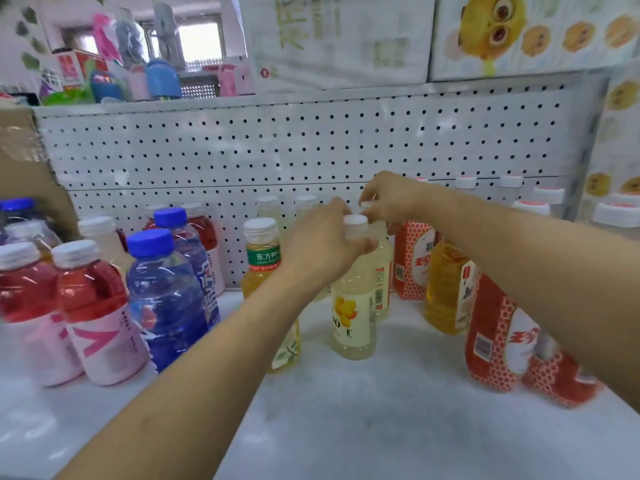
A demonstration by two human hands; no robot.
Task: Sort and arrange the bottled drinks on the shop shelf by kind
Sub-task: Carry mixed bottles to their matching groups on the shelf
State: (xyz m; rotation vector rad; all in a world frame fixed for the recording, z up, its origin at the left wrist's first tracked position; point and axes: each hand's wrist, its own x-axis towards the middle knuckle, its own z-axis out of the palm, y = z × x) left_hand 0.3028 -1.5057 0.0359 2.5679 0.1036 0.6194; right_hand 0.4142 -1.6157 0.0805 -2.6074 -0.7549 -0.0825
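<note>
White shelf board (pixel 346 427), with a perforated pegboard panel (pixel 277 143) behind it. Printed cartons (pixel 339 39) are stacked on the level above, and a brown cardboard box (pixel 24 174) sits at the far left edge.

Left hand (pixel 322 247): fingers (pixel 363 244) curled round the neck of the flower-label bottle (pixel 353 317), just under its white cap. The bottle is pale yellow, upright, base on the shelf board, mid-shelf.

Right hand (pixel 388 199): sits just behind and above the left fingers. Its fingertips (pixel 375 213) pinch the white cap of a second pale bottle (pixel 382 271), which stands upright directly behind the flower-label bottle. Whether the two bottles touch, cannot tell.

Left of the left fingers: green-label bottle (pixel 261 258), pale liquid, white cap, lower part crossed by the left forearm. Further left are blue-capped bottles (pixel 162 289), then red bottles (pixel 97 306) with pink labels and white caps, at the front left of the shelf.

Right of the right fingers, below the right forearm: amber bottle (pixel 446 289), with red honeycomb-label bottles (pixel 495 334) in front of and behind it. Beyond the right wrist, along the panel, is a row of white-capped bottles (pixel 533 206); their contents are blurred.
</note>
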